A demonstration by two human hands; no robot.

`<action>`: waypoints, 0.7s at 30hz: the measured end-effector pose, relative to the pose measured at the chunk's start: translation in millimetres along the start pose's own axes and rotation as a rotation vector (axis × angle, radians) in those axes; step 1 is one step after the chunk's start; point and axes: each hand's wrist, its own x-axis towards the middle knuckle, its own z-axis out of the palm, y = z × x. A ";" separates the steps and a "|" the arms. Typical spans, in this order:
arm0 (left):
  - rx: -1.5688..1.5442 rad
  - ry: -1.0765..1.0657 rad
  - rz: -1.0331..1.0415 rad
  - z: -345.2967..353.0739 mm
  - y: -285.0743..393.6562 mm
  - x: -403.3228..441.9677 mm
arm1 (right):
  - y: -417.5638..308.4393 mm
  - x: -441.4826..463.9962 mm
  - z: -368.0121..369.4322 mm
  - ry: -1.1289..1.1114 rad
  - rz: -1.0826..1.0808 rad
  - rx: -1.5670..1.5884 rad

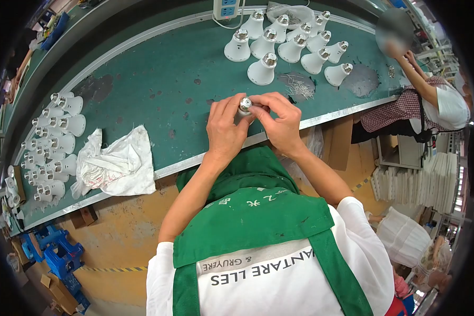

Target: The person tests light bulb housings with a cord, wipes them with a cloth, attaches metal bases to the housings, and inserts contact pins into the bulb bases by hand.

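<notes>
Passage across a green workbench point(158, 79). A broad open lane extends forward and leftward from the left hand point(227, 126), bounded at far left by close-packed white bulb housings point(64, 142) and, near the front edge, by a crumpled white cloth point(122, 163). Beyond the right hand point(279, 124), upright capped bulbs point(291, 51) obstruct the way, with only narrow gaps between neighbours. Loose thin metal pins point(298, 86) lie between this group and the right hand. A power socket point(227, 9) and a plastic bag point(292, 13) occupy the far side; a co-worker's arm point(421, 79) intrudes at right.
</notes>
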 end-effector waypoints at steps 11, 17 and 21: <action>0.076 0.001 0.028 11.3 4.2 7.8 | 0.7 3.8 -9.4 0.014 -0.059 -0.064; 0.062 0.008 0.045 11.8 3.2 7.2 | 6.9 6.1 -13.5 -0.015 -0.317 -0.235; 0.035 -0.005 0.053 9.9 6.2 6.6 | 6.2 11.5 -17.3 -0.071 -0.504 -0.340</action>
